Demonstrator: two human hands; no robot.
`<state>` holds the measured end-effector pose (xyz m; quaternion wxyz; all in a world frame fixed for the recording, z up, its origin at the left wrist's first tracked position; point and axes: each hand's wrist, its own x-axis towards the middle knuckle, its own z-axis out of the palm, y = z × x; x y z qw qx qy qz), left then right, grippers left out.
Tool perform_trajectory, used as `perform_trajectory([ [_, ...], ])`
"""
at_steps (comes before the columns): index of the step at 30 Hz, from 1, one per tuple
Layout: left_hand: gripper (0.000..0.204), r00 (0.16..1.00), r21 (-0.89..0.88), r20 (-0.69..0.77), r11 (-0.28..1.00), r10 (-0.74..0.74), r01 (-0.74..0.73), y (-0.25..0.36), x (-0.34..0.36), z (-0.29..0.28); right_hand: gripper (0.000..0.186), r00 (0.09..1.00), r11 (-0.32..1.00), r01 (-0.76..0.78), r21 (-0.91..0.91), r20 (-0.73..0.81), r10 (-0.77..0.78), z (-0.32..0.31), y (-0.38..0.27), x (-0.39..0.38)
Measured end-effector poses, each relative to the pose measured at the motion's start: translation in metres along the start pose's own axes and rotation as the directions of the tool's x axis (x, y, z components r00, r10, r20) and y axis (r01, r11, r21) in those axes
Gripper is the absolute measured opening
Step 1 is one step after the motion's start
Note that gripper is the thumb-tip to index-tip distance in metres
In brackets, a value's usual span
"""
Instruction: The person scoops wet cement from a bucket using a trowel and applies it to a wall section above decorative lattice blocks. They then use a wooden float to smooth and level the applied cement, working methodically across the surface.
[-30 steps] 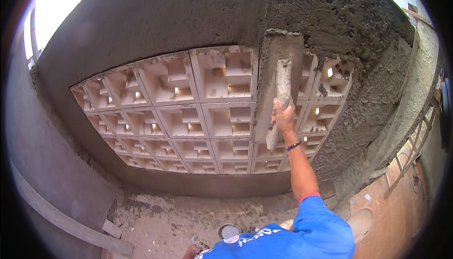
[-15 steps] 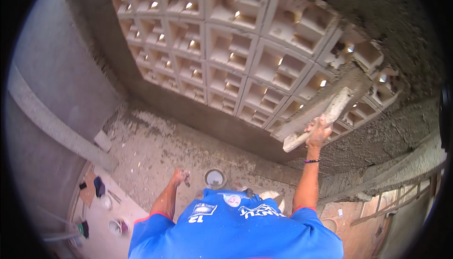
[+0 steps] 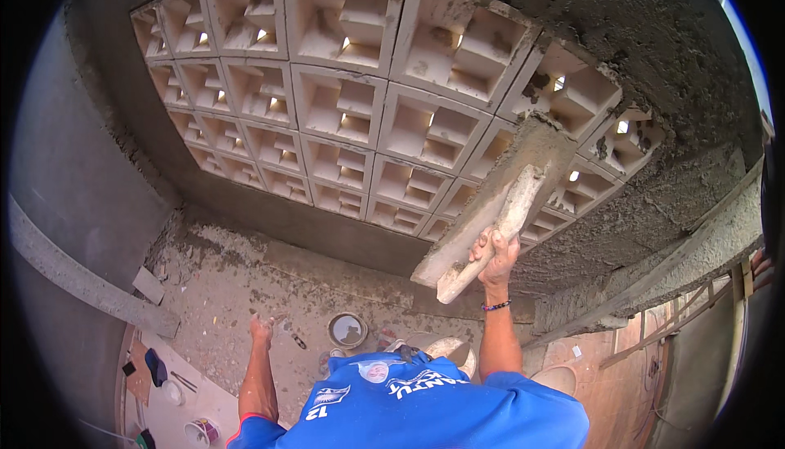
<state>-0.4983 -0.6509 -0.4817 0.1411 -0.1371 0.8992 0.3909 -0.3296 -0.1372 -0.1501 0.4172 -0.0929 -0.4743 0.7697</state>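
Observation:
My right hand (image 3: 495, 259) grips the handle of a long plastering float (image 3: 523, 150), smeared with grey mortar. The float is tilted in front of the lower right part of a pale breeze-block screen (image 3: 343, 114); whether it touches the blocks or the mortar beside them cannot be told. Lower on the left, my left hand (image 3: 261, 330) hangs over the floor with its fingers loosely apart and nothing visible in it. Close to it on the floor lies a small dark-handled tool (image 3: 298, 340). A round bucket (image 3: 347, 330) with pale contents stands to its right.
Rough wet mortar (image 3: 654, 56) borders the screen above and right. A concrete beam (image 3: 654, 273) runs along the right, another ledge (image 3: 74, 273) along the left. A basin (image 3: 450, 352) is by my body; a white pail (image 3: 201, 431) stands lower left. Mortar crumbs litter the floor (image 3: 237, 285).
My view has shifted, so the screen sits further left. My right hand still grips the float, now lower and further left in the picture. My left hand has moved away from the bucket.

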Motion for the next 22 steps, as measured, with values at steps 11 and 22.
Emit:
perform_trajectory([
  [11, 0.050, 0.535, -0.263, -0.007, 0.514, 0.845, -0.816, 0.470, -0.064, -0.105, 0.047, 0.950, 0.952, 0.251, 0.174, 0.144, -0.276, 0.087, -0.049, 0.100],
  [22, 0.056, -0.483, 0.567, -0.336, -0.235, 0.809, -0.789, 0.813, -0.137, -0.260, 0.030, 0.861, 0.845, 0.502, 0.183, -0.010, -0.509, 0.199, -0.095, 0.197],
])
